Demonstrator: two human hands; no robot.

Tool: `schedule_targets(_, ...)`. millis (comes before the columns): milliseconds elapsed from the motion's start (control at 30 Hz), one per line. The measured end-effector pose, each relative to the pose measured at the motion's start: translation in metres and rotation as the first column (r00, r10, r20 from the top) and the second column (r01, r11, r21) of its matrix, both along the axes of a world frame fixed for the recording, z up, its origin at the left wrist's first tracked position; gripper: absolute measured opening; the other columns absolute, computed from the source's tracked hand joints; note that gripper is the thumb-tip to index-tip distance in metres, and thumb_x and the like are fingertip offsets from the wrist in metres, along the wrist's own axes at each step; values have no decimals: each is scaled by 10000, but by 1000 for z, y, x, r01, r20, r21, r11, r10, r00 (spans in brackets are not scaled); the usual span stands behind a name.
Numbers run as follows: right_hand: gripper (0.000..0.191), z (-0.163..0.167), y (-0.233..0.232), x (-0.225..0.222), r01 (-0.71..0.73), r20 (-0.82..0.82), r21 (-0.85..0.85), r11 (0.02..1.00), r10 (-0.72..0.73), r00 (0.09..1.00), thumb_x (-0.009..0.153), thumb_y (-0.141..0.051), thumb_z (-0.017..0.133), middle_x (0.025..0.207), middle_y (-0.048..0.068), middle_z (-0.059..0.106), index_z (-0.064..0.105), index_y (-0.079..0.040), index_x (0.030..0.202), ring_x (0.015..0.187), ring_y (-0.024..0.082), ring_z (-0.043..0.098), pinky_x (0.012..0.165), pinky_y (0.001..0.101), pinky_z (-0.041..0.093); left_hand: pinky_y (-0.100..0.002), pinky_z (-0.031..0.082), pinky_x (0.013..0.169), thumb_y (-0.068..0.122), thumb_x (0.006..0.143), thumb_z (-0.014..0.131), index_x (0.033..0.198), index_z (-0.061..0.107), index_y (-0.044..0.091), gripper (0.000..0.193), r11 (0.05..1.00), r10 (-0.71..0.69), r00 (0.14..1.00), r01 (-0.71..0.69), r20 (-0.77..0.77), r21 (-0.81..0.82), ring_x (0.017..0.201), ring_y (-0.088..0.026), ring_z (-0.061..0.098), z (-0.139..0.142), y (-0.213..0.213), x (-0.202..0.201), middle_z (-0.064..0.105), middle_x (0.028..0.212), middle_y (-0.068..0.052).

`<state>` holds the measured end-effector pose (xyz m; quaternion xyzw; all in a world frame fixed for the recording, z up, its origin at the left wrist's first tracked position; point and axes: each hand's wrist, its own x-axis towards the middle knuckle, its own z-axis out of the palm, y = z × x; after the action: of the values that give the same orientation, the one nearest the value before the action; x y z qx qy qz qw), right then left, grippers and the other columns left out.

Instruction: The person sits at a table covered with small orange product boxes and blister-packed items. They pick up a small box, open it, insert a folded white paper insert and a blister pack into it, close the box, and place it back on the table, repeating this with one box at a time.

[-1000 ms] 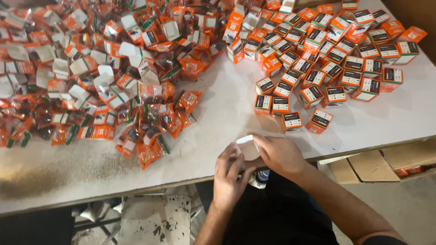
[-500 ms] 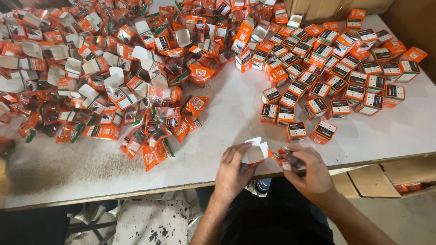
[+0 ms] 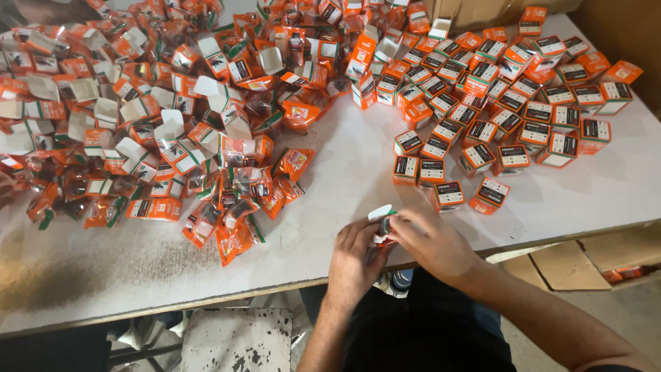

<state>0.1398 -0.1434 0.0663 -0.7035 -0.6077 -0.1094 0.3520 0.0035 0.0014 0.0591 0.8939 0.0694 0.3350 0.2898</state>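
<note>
- holding a small box (image 3: 381, 222) between both hands at the near edge of the desk (image 3: 358, 172), the person works on it just in front of the body; its white flap stands open on top, with orange and a touch of green showing below.
- the left hand (image 3: 354, 256) is wrapped around the box from below and the side, fingers closed on it; the right hand (image 3: 430, 242) comes in from the right with its fingertips pinched at the box's upper end. the two hands are together, touching around the box.
- to do this well, a judgement: the left hand should keep the thin card body square without crushing it, while the right hand works the flap along its crease, not across it, so the tab goes in straight.
- the box looks like light folded card, sharp-edged and easily dented; what is inside it cannot be seen.
- closed boxes (image 3: 509, 103) lie in loose rows to the right, orange with dark label panels, flat-faced and alike.
- a heap of packets and open boxes (image 3: 179, 131) fills the left and far side: shiny, crinkled orange plastic packets mixed with cartons whose white flaps stand up.
- the desk top is pale, matte and scuffed, with a darker smudge at the near left.
- flattened brown cardboard (image 3: 558, 265) lies on the floor below the right edge.
</note>
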Motion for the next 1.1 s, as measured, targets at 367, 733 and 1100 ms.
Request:
schedule_targets(367,249,6,10,0,118,173,-50,992,-108,979,859,-257,718,1099,87,528,724,-102,1054,1188,375,457,1079,635,319,-428,571,922,134,769,913,1212,576,16,568,964,203,970,-174,130,-203,1088,-351,657,-27,-7,-8,624,1194,-165)
schedule_targets(733,415,-10,-18,-16,138,-337,149,979,-80,938,948,-127,690,1262,145,530,600,-13,1337,1149,305,567,996,409,486,-494,500,1076,3,761,790,1261,647,4,520,936,-10,995,-27,102,351,1221,-344,597,16,-20,-5,626,1296,-121)
schedule_targets(1100,264,-35,4,7,-29,-288,89,996,53,956,946,-79,710,1347,164,599,672,-106,1206,1193,338,600,931,376,523,-424,571,979,10,786,779,1222,669,54,452,994,-11,1000,10,14,105,1216,-351,633,4,-9,-8,627,1286,-158)
